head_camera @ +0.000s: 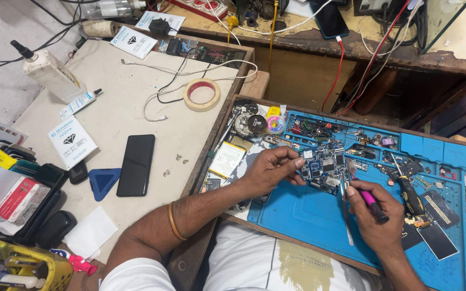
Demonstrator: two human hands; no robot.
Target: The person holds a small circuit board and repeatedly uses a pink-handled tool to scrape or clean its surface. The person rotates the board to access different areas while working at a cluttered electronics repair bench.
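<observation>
L hand (271, 168) pinches edge of blue circuit board (323, 168) on blue rubbery mat (308, 215). R hand (374, 215) grips pink-handled tool (372, 202) plus thin metal tweezers (346, 215). Flat black phone (136, 164) on desk (125, 102).

The blue repair mat (308, 215) (lower right) runs off the picture's edge.

On the pale table (136, 97) to the left a black phone (136, 164) lies face down, just beside a blue triangular pick (103, 182). Farther back sit a roll of tape (201, 94) with a red core, tangled white cables (190, 73) and a white squeeze bottle (49, 73). A yellow basket (22, 269) sits at the near corner.
</observation>
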